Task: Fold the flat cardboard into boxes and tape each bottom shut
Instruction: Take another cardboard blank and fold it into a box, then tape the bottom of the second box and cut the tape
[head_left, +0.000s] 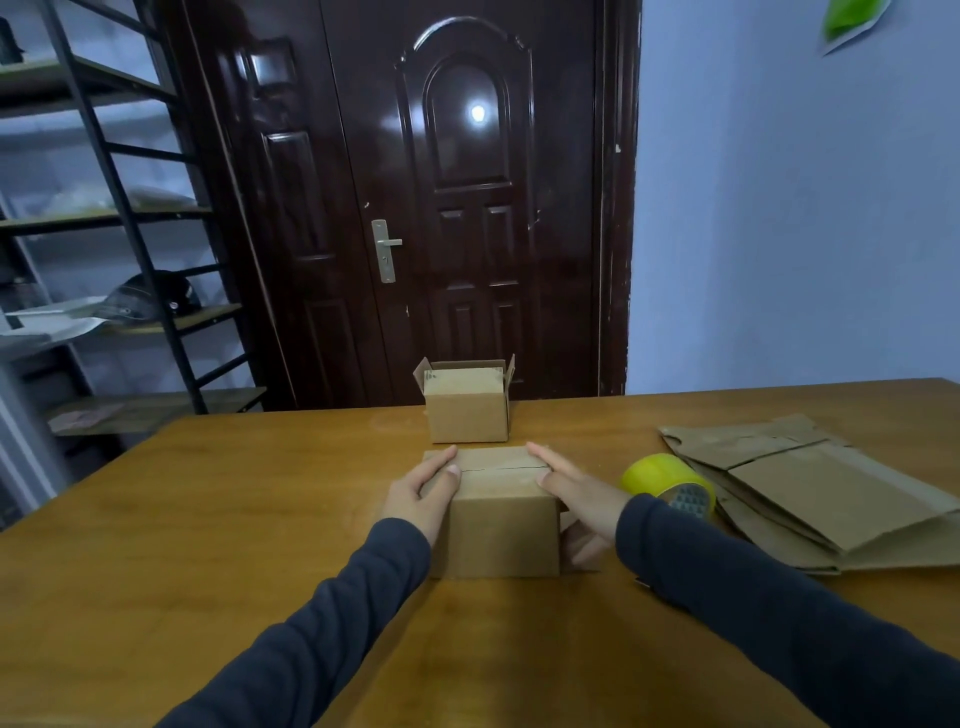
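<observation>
The fingers (441, 462) of the left hand (423, 493) lie straight along the left edge of the box (498, 525), thumb on the flap, pressing rather than gripping. The box sits mid-bench (249, 519), its two top flaps folded in to meet at a seam (493, 469) with no tape visible on it. Just beyond it a far box (466, 413) stands with its flaps up. The right hand (579, 493) mirrors the left, its fingers (550, 460) flat and loose along the right edge, holding nothing. How the lower part of that hand lies beside the box wall is unclear. Both forearms, in dark sleeves, reach forward and converge on the box, palms down. The step in hand looks like closing the bottom flaps. The next move calls for one hand to keep the seam shut while the other fetches the tape (667, 480), a yellow roll near the right wrist. Further right lies the flat cardboard (810, 483), stacked and not yet folded.
</observation>
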